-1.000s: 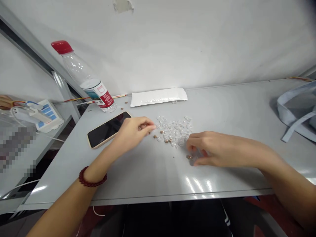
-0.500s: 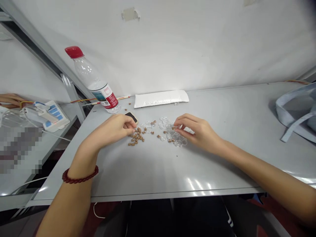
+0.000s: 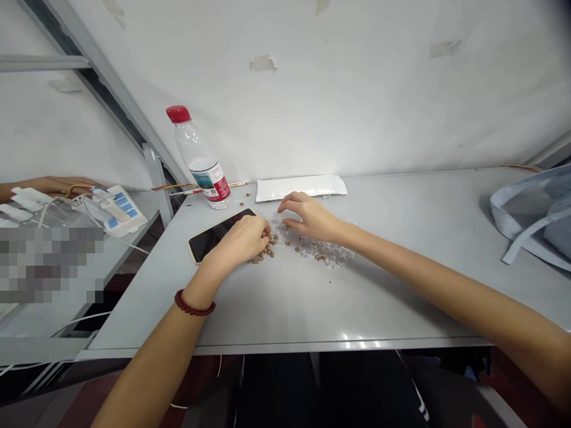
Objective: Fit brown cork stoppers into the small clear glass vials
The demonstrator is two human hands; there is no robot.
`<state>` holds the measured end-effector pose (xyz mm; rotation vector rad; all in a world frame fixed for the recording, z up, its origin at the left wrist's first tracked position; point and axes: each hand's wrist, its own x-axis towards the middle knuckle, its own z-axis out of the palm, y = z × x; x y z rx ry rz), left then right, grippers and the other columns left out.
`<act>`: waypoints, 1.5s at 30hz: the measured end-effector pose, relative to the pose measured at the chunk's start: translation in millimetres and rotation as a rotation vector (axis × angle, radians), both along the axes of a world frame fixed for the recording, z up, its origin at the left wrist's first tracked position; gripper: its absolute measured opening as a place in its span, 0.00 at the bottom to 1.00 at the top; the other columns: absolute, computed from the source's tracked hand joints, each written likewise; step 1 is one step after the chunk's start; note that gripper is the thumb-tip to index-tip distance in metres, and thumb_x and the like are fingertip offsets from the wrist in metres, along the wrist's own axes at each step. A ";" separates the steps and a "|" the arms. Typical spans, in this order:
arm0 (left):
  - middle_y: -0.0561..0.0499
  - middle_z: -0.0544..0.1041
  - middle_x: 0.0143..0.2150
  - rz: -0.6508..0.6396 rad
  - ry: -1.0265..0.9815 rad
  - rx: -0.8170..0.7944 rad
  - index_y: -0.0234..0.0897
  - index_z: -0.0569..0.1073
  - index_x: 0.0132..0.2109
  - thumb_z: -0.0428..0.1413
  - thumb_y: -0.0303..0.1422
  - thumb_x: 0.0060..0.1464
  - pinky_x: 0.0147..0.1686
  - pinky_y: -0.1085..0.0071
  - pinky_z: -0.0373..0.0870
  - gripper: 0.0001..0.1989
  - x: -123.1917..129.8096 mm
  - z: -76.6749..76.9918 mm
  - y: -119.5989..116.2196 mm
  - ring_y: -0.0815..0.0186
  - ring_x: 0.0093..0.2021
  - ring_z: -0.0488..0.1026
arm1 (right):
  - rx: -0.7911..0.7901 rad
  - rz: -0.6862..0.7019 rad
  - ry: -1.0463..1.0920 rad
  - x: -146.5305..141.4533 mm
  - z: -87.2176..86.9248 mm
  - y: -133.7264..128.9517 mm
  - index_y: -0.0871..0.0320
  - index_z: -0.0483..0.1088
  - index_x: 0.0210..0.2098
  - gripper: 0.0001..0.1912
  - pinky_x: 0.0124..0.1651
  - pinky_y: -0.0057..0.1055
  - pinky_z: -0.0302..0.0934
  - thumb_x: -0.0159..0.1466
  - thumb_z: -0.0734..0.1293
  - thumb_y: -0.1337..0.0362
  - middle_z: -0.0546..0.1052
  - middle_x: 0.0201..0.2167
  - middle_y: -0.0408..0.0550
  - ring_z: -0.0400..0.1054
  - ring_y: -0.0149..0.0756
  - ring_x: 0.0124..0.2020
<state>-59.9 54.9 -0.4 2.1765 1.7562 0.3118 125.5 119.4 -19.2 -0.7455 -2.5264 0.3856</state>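
My left hand [image 3: 244, 239] rests at the edge of a pile of small brown cork-like pieces [image 3: 261, 257]. Its fingers are curled together, and whatever is between the tips is hidden. Beside it, my right hand [image 3: 310, 215] hovers over clear little pieces [image 3: 281, 235], thumb and fingers apart, with nothing visible in them. More clear, rounded pieces [image 3: 332, 252] lie in a heap under the right wrist, some with brown ends. A black-screened phone [image 3: 214, 233] lies partly under my left hand.
A red-capped water bottle [image 3: 205, 163] stands at the back left. Against the wall lies a white padded packet [image 3: 301, 187]. A light blue fabric bag [image 3: 530, 211] sits at the right. On the neighbouring table are a power strip [image 3: 122, 211] and another person's hand [image 3: 74, 183].
My right hand has moved left from the clear heap toward the left hand, and its fingers have opened. The view has shifted, and more of the phone shows.
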 end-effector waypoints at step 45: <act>0.55 0.70 0.18 0.226 -0.521 0.220 0.36 0.70 0.23 0.56 0.38 0.51 0.22 0.74 0.63 0.13 4.0 4.5 7.4 0.71 0.20 0.66 | -0.523 0.267 0.216 -7.4 24.3 12.7 0.64 0.72 0.27 0.11 0.25 0.26 0.49 0.62 0.61 0.69 0.72 0.23 0.44 0.53 0.23 0.20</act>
